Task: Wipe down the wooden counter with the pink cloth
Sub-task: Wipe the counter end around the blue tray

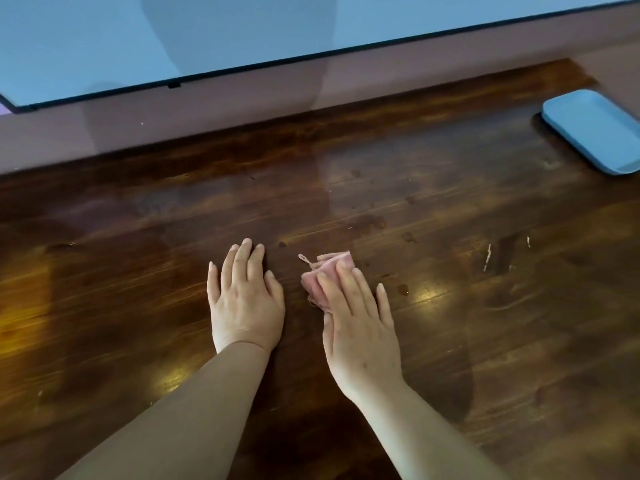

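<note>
- A mauve wall (242, 98) runs along the back.
- A large flat screen (173, 36) with a thin black frame hangs on the wall, showing pale blue.
- A blue tray (595, 129) lies at the far right.
- Bright patches of light glint on the glossy dark surface below.

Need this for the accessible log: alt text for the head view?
A right hand presses a crumpled pink cloth flat on a glossy dark wooden counter, left hand resting flat beside it. A light-blue rectangular plastic tray sits at far right.
</note>
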Action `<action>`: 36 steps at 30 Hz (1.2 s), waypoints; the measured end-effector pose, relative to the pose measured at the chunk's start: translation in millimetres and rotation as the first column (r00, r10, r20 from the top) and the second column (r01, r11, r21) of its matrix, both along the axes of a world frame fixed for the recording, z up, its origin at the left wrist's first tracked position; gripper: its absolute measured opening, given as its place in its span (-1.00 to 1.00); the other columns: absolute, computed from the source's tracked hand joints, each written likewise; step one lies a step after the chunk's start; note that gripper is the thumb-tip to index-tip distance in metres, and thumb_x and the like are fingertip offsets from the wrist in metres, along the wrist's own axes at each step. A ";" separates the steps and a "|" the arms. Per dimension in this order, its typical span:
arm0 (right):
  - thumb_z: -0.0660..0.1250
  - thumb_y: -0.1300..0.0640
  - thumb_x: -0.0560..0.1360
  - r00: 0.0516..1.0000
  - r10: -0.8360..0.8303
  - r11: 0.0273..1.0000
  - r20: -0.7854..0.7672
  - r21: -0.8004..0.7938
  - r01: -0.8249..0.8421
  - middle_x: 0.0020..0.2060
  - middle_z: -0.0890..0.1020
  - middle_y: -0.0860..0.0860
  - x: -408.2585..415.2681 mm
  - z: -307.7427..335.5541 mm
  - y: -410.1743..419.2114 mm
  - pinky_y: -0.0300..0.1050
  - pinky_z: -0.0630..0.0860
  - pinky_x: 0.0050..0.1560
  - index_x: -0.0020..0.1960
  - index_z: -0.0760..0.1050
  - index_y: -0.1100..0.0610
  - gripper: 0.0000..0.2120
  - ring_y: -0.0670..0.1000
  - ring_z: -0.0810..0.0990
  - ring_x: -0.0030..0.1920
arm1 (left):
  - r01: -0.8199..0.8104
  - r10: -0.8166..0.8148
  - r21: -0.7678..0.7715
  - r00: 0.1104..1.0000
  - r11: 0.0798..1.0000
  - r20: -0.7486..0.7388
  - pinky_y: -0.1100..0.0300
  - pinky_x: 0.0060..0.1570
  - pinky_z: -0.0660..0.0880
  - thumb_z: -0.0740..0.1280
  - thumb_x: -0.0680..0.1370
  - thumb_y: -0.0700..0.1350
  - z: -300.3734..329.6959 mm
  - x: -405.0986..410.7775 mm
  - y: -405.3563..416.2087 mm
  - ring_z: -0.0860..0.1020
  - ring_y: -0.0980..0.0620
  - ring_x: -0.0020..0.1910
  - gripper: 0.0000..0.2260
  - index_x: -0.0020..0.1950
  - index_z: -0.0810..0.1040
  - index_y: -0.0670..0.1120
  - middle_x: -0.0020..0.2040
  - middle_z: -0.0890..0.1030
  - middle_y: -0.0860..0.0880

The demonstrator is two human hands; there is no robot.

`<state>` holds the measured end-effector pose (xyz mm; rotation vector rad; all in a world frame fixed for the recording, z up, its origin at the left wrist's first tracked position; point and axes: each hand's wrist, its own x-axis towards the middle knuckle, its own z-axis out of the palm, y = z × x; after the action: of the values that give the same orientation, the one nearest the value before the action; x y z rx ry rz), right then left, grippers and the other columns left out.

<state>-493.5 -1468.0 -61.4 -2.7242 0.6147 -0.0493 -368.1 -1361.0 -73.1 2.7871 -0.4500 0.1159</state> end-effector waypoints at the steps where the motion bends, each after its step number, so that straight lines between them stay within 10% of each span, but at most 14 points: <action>1: 0.07 0.05 0.64 1.000 0.007 1.000 -0.010 -0.014 -0.007 0.62 -0.07 -0.09 3.0 -1.4 -5.8 0.04 -0.17 0.58 0.63 -0.04 -0.12 -0.41 -0.04 -0.11 0.61 | -0.002 0.002 0.002 1.000 1.000 0.004 -0.05 0.56 -0.04 0.17 0.62 -0.05 -0.3 0.0 0.1 0.21 0.00 0.54 -0.59 0.47 0.41 -0.07 0.51 0.35 -0.01; 36: 0.12 0.06 0.65 0.988 -0.153 0.988 -0.004 -0.024 0.153 0.63 -0.01 -0.02 -29.0 1.4 -8.8 0.06 -0.13 0.58 0.64 -0.04 -0.08 -0.38 0.00 -0.08 0.61 | 0.005 -0.005 0.019 1.000 1.000 -0.025 -0.05 0.56 -0.04 0.12 0.64 -0.03 2.9 -1.0 0.7 0.16 0.01 0.56 -0.58 0.50 0.36 -0.06 0.54 0.30 -0.01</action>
<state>-522.5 -1476.8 -60.0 -2.6953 0.8295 -0.0869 -369.1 -1360.3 -70.2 2.8022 -0.4545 0.0764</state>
